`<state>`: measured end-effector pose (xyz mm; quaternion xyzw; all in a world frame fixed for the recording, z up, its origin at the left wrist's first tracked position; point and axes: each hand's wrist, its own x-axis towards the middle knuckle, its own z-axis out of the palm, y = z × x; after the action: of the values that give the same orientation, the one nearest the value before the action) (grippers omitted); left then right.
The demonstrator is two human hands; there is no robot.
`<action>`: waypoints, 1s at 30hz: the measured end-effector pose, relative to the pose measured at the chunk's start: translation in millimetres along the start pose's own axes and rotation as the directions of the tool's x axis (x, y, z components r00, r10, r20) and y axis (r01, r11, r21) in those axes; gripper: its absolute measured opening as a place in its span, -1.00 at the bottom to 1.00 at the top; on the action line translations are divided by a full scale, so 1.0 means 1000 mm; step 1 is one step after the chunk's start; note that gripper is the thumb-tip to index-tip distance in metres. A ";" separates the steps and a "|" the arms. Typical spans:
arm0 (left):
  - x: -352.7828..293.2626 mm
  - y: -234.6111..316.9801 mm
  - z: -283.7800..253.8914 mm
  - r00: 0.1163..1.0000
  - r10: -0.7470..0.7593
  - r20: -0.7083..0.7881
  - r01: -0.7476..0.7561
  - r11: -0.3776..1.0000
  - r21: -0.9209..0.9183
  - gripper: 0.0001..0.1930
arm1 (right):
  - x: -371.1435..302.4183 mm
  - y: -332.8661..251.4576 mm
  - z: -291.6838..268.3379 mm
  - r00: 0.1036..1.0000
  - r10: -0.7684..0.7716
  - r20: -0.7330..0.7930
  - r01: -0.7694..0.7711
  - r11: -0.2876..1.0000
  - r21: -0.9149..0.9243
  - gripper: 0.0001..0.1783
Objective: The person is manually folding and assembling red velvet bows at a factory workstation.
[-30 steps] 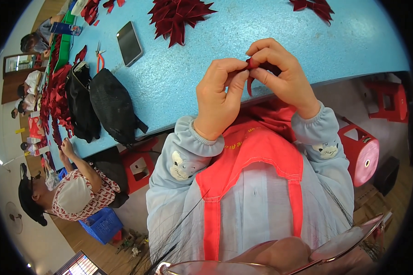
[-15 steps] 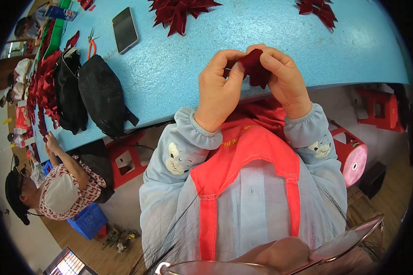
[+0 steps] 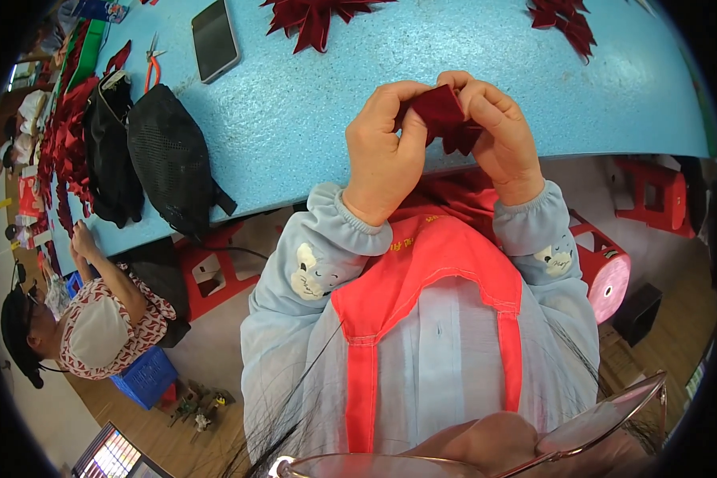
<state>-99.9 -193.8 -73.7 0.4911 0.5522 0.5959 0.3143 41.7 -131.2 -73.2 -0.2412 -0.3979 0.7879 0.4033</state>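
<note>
A dark red velvet ribbon bow [image 3: 440, 110] is held between my two hands, just above the table's near edge. My left hand [image 3: 386, 147] pinches its left side between thumb and fingers. On the other side, my right hand [image 3: 498, 131] grips it with bent fingers, which hide part of the folds. Ribbon ends with pointed tips hang below the right fingers. Farther off on the table lies a pile of similar dark red bows [image 3: 315, 20], and a smaller group of bows [image 3: 564, 25] lies at the far right.
On the blue table [image 3: 295, 119] lie a phone [image 3: 215, 41], orange-handled pliers [image 3: 152, 68] and a black mesh bag [image 3: 170, 155]. A long heap of red ribbon [image 3: 65, 135] runs along the left, where another person [image 3: 107, 323] sits. Red stools [image 3: 653, 197] stand below the table.
The bow has turned between my fingers and shows a broader flat face. My right fingers have shifted along its edge. The view has tilted slightly.
</note>
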 end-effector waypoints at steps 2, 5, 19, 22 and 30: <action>0.000 0.001 0.002 0.999 -0.036 -0.036 0.036 0.999 -0.004 -0.88 | 0.001 -0.001 -0.002 1.000 -0.007 0.013 0.008 0.992 -0.126 -0.87; 0.001 0.002 0.004 0.992 -0.110 -0.055 0.103 0.988 -0.112 -0.89 | 0.000 -0.003 -0.004 0.997 -0.027 0.073 0.044 0.970 -0.237 -0.87; -0.006 0.011 -0.001 0.987 -0.156 0.044 0.161 0.978 -0.131 -0.88 | 0.000 0.000 0.007 0.997 -0.047 -0.060 0.035 0.981 -0.191 -0.91; -0.004 0.019 -0.006 0.934 -0.339 0.114 0.356 0.853 -0.381 -0.88 | 0.001 -0.012 -0.002 0.999 0.031 0.032 -0.020 0.953 -0.304 -0.88; -0.006 0.007 -0.002 0.928 -0.294 0.228 0.360 0.865 -0.349 -0.93 | -0.004 -0.010 0.002 0.996 0.059 0.059 -0.050 0.989 -0.142 -0.82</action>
<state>-99.1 -201.5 -68.5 0.3670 0.4712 0.5871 0.5464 47.1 -132.1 -64.1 -0.2546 -0.4582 0.7760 0.3508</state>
